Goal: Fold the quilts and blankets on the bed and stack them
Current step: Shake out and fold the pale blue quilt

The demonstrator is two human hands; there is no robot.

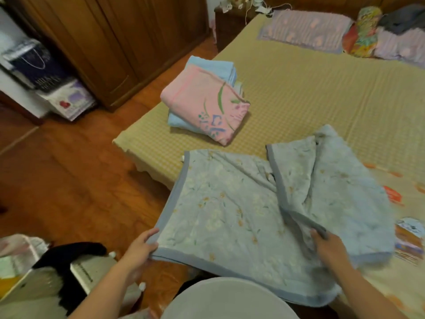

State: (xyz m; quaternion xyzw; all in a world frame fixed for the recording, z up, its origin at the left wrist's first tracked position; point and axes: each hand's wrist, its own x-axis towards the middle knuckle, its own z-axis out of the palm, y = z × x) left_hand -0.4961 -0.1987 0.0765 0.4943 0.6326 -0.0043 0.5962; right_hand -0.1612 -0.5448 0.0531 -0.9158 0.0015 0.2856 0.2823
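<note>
Quilt [230,215] long axis left-right; hands [142,244] grip near edge.

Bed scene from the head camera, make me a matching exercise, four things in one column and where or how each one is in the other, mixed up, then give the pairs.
Column one:
1. pink blanket
2. light blue quilt
3. left hand
4. purple pillow

Column two:
A. at the far end of the bed
B. folded, on top of a folded blue blanket
C. grips the quilt's near left corner
D. partly folded, held by both hands

The right hand grips a fold in the quilt's middle.

Pairs: 1-B, 2-D, 3-C, 4-A
</note>
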